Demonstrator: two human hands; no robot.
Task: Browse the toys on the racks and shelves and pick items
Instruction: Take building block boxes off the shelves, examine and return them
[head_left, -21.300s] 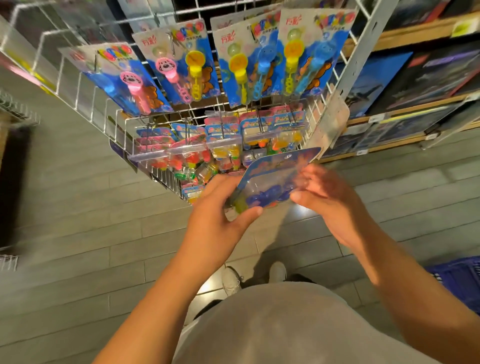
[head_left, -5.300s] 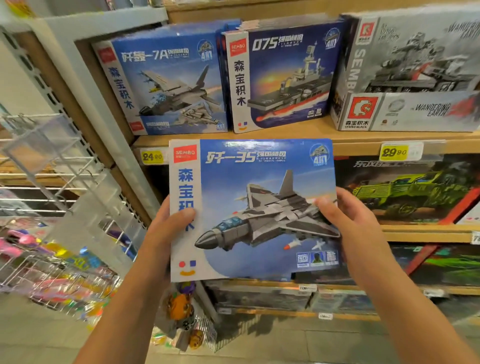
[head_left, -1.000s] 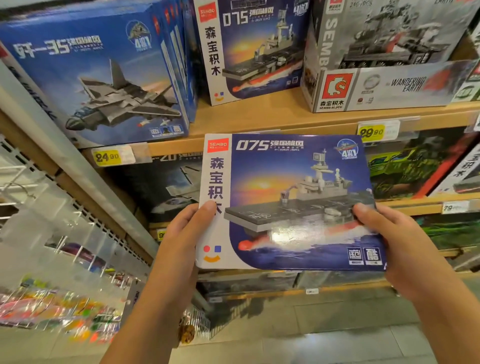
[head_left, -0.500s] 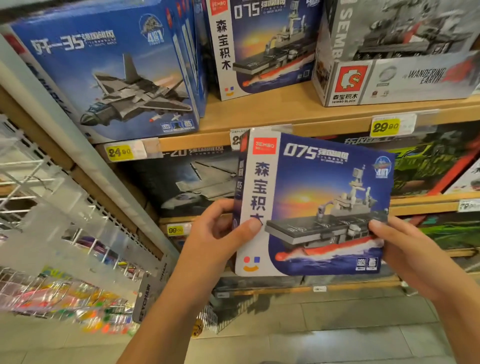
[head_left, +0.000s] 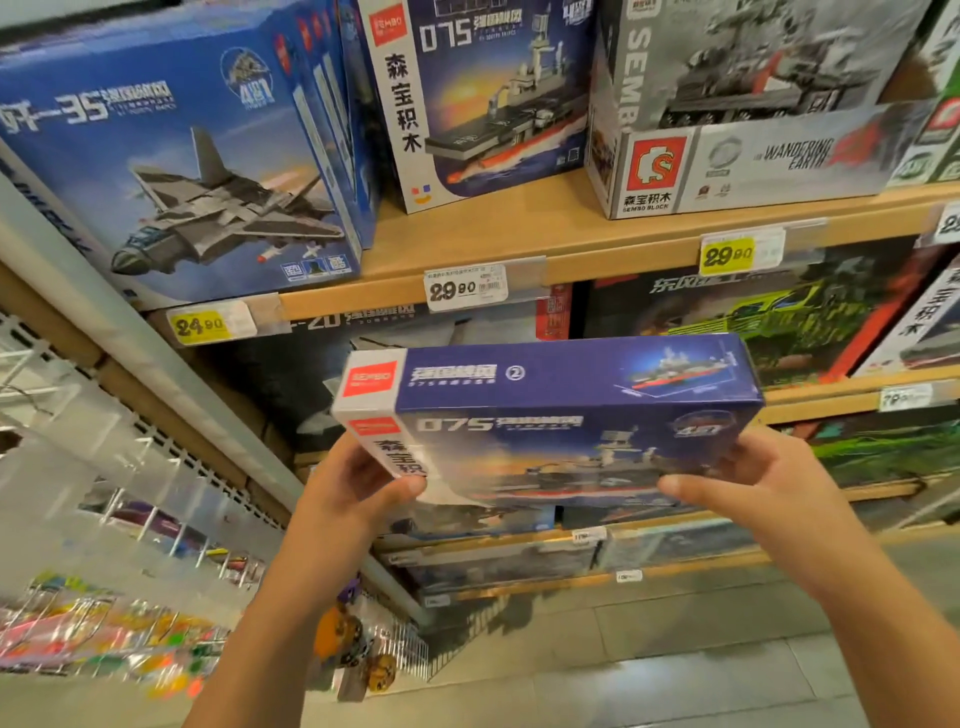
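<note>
Moved: your ship box (head_left: 550, 421) has tipped back since a moment ago, so its top edge now faces you instead of the full front.
Left hand (head_left: 353, 488): thumb and curled fingers grip the box's left end.
Right hand (head_left: 748, 478): grips the right end the same way.
Box: held in the air before the lower shelves, touching none.
Writing: "SEMBO", "075", a circled 2, Chinese characters.
Shelf (head_left: 519, 234): matching 075 box, a "35" jet box (head_left: 176, 156), "WANDERING EARTH"; tags 24.90, 29.90.
Progress: one item in hand under inspection; keeping or returning it remains, I judge.
</note>
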